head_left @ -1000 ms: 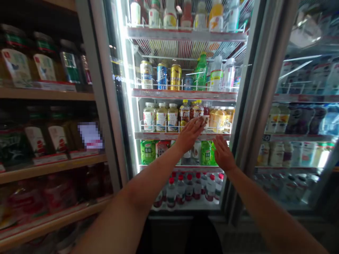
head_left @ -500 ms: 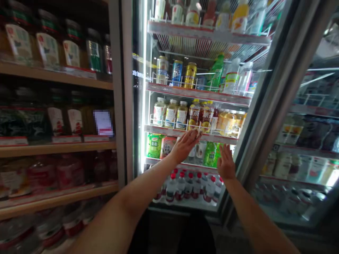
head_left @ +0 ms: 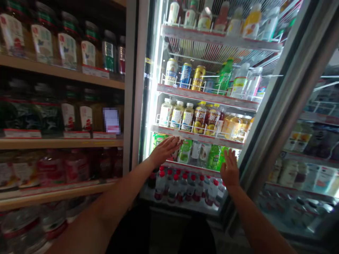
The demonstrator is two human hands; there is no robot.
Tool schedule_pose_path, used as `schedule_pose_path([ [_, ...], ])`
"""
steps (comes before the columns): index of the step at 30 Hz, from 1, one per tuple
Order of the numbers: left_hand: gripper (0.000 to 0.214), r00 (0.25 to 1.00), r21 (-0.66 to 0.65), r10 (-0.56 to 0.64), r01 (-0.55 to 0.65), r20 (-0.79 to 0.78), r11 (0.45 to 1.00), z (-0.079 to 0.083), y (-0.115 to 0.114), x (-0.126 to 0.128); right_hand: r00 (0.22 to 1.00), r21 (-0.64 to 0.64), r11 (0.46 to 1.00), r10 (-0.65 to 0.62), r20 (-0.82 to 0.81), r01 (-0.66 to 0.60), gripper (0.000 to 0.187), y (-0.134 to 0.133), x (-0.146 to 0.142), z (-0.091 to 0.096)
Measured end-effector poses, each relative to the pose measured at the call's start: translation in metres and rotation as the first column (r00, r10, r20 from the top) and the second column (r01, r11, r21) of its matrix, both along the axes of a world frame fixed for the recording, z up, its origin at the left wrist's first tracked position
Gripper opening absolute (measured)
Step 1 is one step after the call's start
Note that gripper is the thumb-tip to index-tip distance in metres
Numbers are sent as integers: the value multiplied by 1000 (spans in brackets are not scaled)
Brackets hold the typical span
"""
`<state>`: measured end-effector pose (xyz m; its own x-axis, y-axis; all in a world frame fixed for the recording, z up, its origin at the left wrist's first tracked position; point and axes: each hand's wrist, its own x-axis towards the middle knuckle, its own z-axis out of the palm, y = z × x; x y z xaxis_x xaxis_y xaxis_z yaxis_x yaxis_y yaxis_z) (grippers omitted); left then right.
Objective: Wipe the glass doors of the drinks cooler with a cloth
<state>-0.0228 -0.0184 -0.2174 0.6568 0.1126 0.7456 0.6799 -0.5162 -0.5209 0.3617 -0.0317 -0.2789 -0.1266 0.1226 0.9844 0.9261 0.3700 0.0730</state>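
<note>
I face an open, lit drinks fridge (head_left: 156, 88). My left hand (head_left: 165, 150) reaches in with fingers stretched out flat, just under the front rail of the middle shelf (head_left: 198, 137), over a red-labelled carton in the row below. My right hand (head_left: 230, 170) is spread open, holding nothing, near the green bottles (head_left: 213, 157) at the right end of that lower row, beside the door frame. Bottles with yellow caps (head_left: 200, 116) stand on the shelf above my hands.
Red-capped water bottles (head_left: 185, 187) fill the fridge's bottom shelf. Cans (head_left: 185, 74) stand on a higher shelf. The open glass door (head_left: 280, 106) angles away on the right, a second fridge behind it. Wooden shelves (head_left: 60, 143) of jars and bottles stand on the left.
My left hand has come down from the yellow-capped bottles on the middle shelf to the row beneath, moving left. My right hand stays open and has sunk a little. My view has turned left.
</note>
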Motion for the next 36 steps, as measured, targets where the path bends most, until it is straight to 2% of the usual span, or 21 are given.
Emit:
schedule_pose_path([
  [3,57,948,12,109,-118,299,993,-4,2,-22,1000,-21,1000,17,7,-17,72,-1,-1,-1],
  [5,60,898,-21,167,-174,407,985,-14,1,-31,1000,-11,1000,14,-12,-14,72,-1,-4,-2],
  [8,69,929,-127,186,-152,321,980,-39,-4,-37,998,8,1000,-3,-56,3,73,1,-8,-5],
  [10,72,944,-183,183,-136,273,974,-49,-6,-43,998,6,1000,-14,-64,14,74,1,-10,-6],
  [12,72,915,-187,210,-152,345,971,-50,-4,-51,999,-11,1000,-12,-53,11,74,0,-10,-7],
  [14,70,849,-164,242,-185,469,969,-46,0,-55,999,-23,1000,-3,-42,2,73,-1,-9,-8],
  [16,69,797,-155,261,-210,544,965,-49,1,-54,999,-30,1000,3,-44,-4,74,-2,-9,-10],
  [18,71,796,-181,280,-215,537,959,-65,-3,-46,998,-32,999,3,-64,-5,73,-2,-11,-14],
  [21,78,859,-256,288,-191,424,948,-99,-13,-34,996,-52,999,-1,-87,-4,72,-3,-13,-20],
  [23,82,868,-259,277,-180,411,949,-111,-15,-31,997,-69,998,5,-71,-10,72,-4,-12,-24],
  [26,88,831,-205,259,-179,492,962,-103,-10,-27,999,-88,996,19,-35,-22,74,-7,-10,-31],
  [29,96,780,-156,230,-170,583,973,-90,-5,-7,999,-99,995,16,-46,-20,76,-8,-13,-37],
  [34,96,858,-162,159,-90,488,983,-91,-6,36,998,-108,994,8,-70,-16,77,-10,-16,-47],
  [36,93,856,-143,144,-83,496,986,-87,-3,45,999,-146,989,23,-24,-27,77,-15,-11,-57],
])
